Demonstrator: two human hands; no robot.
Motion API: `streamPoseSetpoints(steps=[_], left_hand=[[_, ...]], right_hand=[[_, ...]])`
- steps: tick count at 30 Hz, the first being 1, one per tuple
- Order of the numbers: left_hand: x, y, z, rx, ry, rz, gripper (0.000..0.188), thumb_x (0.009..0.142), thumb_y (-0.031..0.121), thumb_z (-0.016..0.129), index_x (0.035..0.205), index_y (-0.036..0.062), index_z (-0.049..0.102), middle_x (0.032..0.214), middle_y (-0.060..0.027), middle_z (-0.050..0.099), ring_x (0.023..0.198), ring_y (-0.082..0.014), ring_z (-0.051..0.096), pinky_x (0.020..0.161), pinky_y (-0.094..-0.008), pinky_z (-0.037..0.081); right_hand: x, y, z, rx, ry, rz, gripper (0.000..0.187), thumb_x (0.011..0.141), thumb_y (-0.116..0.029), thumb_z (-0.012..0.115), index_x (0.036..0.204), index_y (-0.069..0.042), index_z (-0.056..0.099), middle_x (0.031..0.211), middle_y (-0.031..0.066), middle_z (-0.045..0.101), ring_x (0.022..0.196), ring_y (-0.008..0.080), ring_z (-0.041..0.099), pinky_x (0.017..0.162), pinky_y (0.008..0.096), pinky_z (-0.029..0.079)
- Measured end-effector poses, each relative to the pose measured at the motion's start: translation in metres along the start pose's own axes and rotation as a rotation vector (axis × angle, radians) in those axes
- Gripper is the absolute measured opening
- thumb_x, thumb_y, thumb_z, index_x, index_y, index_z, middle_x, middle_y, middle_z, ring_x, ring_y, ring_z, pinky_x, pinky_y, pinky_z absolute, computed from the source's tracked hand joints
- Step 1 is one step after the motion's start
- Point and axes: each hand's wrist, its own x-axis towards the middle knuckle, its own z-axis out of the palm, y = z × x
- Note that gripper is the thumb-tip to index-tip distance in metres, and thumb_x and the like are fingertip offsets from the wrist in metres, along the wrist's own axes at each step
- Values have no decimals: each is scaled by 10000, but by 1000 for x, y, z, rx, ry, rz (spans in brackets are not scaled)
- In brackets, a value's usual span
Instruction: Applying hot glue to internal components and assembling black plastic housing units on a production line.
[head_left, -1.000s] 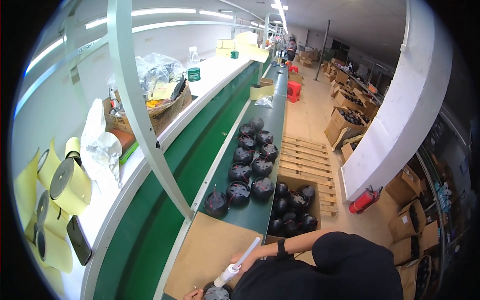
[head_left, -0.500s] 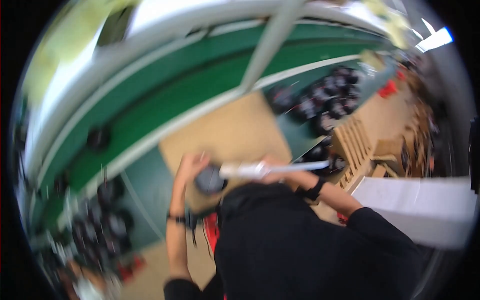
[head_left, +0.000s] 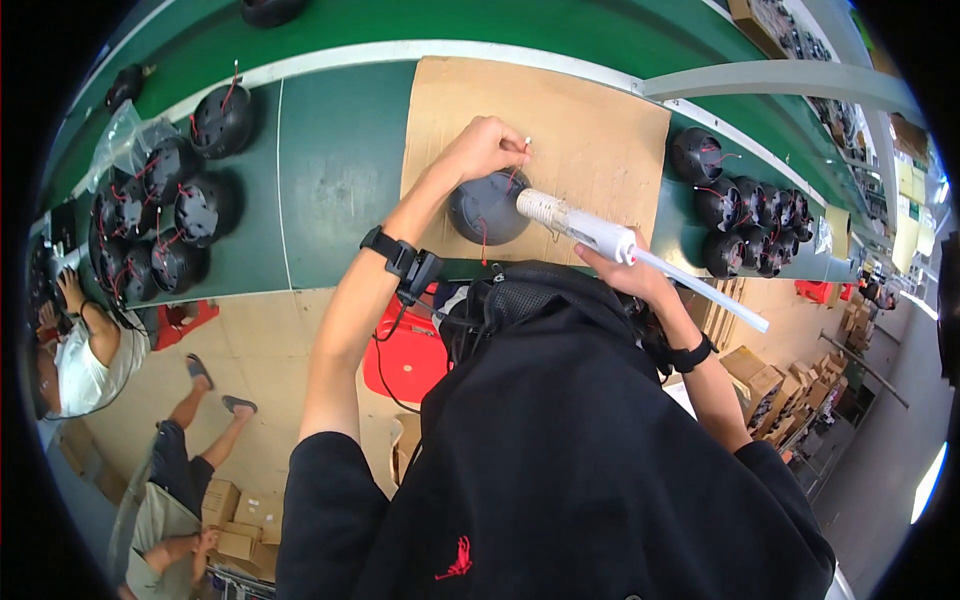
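Observation:
A round black plastic housing [head_left: 480, 215] lies on a cardboard sheet [head_left: 580, 110] on the bench, and a red wire hangs over its near side. My left hand [head_left: 485, 150] is at the housing's far edge, fingertips pinched on a thin red wire [head_left: 516, 172] with a small white plug sticking up beyond them. In my right hand [head_left: 628, 268] is a white hot glue gun [head_left: 590, 232]; its nozzle end rests against or just above the housing's right side, I cannot tell which. A long translucent glue stick [head_left: 715, 292] juts from its back. The fingers round its handle are partly hidden.
Several similar black housings [head_left: 205, 210] stand at the left, next to a clear plastic bag [head_left: 125, 145]; more housings [head_left: 720, 205] are grouped at the right. A metal post [head_left: 780, 80] crosses the far right. Below the bench is a red stool [head_left: 405, 365]. Two people are at the left.
The view has turned and steadied. My left hand has gone from the housing's left side to its far edge and now pinches the wire. The glue gun's nozzle now points up-left at the housing.

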Motion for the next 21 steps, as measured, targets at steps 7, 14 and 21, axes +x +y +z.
streamPoseSetpoints(steps=[7,14,21], left_hand=[[-2,6,3,37,32,11,136,835,56,756,937,-34,756,896,-121,758,794,-151,708,777,-288,563],[0,10,2,65,9,-17,153,828,64,753,950,-28,759,894,-134,761,783,-167,719,769,-291,564],[-2,10,3,63,46,-32,163,825,92,762,955,-6,767,847,-127,761,757,-164,718,746,-301,561]], right_hand=[[9,-16,2,-39,-31,16,287,896,-171,709,1118,9,685,852,213,710,730,254,699,680,353,539],[11,-10,11,-92,67,-108,288,895,-195,711,1102,5,695,854,214,712,734,286,702,690,364,541],[10,-8,16,-93,94,-80,267,896,-205,709,1056,8,701,790,212,693,667,287,668,653,375,526]])
